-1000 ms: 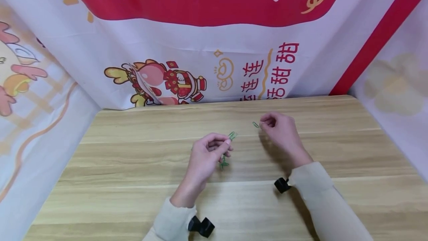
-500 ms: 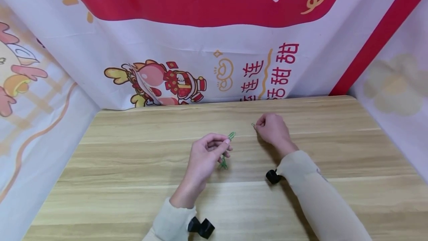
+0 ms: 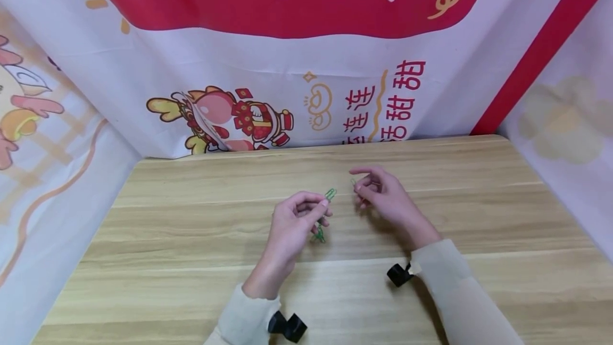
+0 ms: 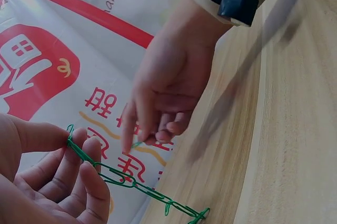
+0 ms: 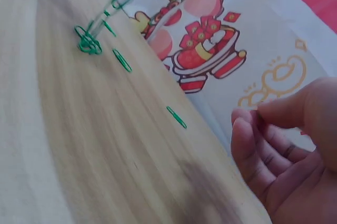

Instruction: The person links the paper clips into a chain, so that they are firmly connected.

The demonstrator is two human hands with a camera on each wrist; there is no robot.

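Note:
My left hand (image 3: 299,218) pinches a green paper clip (image 3: 331,194) between thumb and index finger. From it a chain of linked green paper clips (image 4: 134,182) hangs beneath the fingers, its lower end bunched on the wood in the right wrist view (image 5: 88,45). My right hand (image 3: 387,196) is a short way to the right, above the tabletop, with its index finger extended. A single green paper clip (image 3: 353,182) shows at its thumb and fingers. In the left wrist view only a blurred bit of that clip (image 4: 138,144) appears; the right wrist view hides it.
Two separate green clips, one nearer the chain (image 5: 122,60) and one nearer my right hand (image 5: 176,117), appear against the wooden table (image 3: 191,217). A printed cloth (image 3: 268,57) stands along the table's back edge. Black wrist cameras sit on both cuffs.
My right hand has shifted left towards the left hand and turned, its index finger now lifted, carrying the single clip. The left hand holds almost still; the chain's hanging end sways slightly.

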